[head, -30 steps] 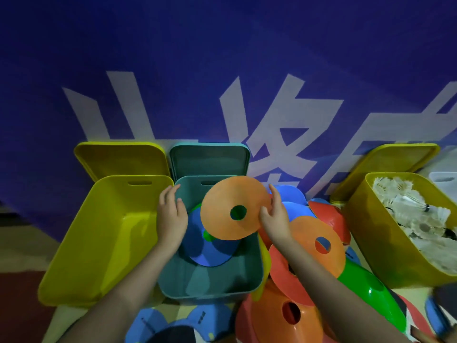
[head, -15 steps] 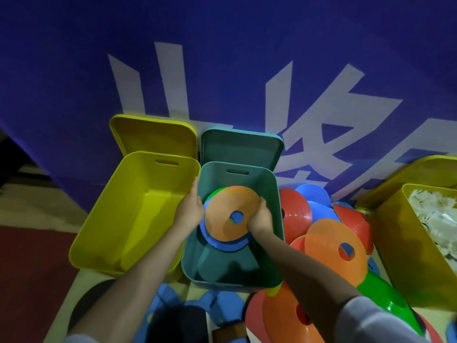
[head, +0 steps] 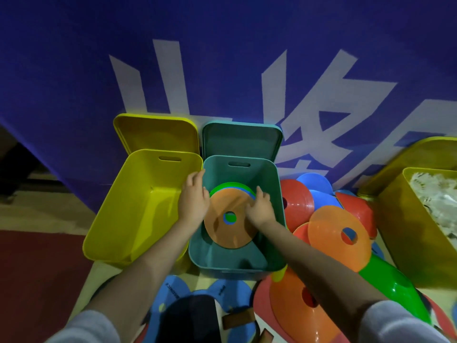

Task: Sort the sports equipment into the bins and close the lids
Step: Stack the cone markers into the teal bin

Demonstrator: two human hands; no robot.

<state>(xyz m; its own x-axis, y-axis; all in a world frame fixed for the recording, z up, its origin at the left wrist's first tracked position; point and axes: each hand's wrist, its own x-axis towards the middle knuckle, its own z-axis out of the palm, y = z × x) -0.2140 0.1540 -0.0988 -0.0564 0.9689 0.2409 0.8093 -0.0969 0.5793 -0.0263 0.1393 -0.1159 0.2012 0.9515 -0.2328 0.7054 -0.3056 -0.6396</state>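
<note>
We are reaching both forearms forward and down into the teal bin [head: 277,194], the grey sleeves just showing at the lower frame edge. Our left hand [head: 194,201] is lying along the bin's left wall, fingers straight and pointing away from us. Our right hand [head: 259,209] is sitting inside the bin near its right wall, fingers loosely bent.

We are seeing only thin crescents of the green disc [head: 222,188] and the blue disc [head: 248,190] beneath the orange disc [head: 230,233], plus a patch of each through its centre hole. The yellow bin at right [head: 405,231] is being cut off by the frame edge, and its pale contents are too blurred to name. The blue items near our knees are partly hidden by a dark shape.

Our left hand is resting open against the orange disc's left rim. Our right hand is touching the disc's upper right edge with its fingertips, slightly curled; we cannot tell whether it is pinching the rim. The orange disc is lying inside the teal bin, topping the stack. More loose discs [head: 338,236] are piled just right of the bin, and the empty yellow bin [head: 118,219] is standing to its left, both lids propped open.
</note>
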